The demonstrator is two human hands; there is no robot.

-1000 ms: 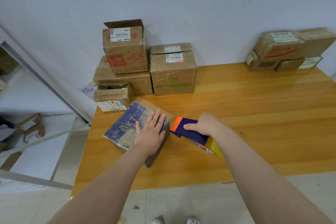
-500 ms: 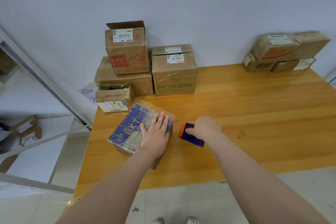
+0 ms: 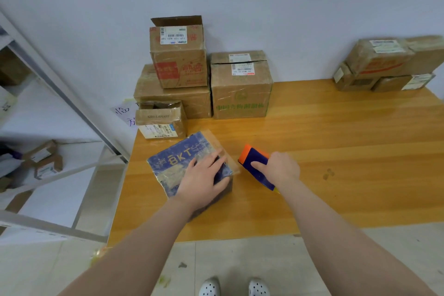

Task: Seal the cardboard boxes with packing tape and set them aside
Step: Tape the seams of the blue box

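Blue-printed cardboard tops the box [image 3: 177,163], which sits near the front left corner of the table [image 3: 336,151]. The left hand [image 3: 204,175] lies flat on its lid, fingers straight. Over the last second they have turned toward the right edge, where a strip of clear tape [image 3: 229,160] shows. The right hand [image 3: 282,170] grips the orange-and-blue tape dispenser [image 3: 254,163], now drawn slightly away from the box's side. Whether tape still joins the two cannot be told. This strip looks nearly laid; cutting and smoothing probably remain.
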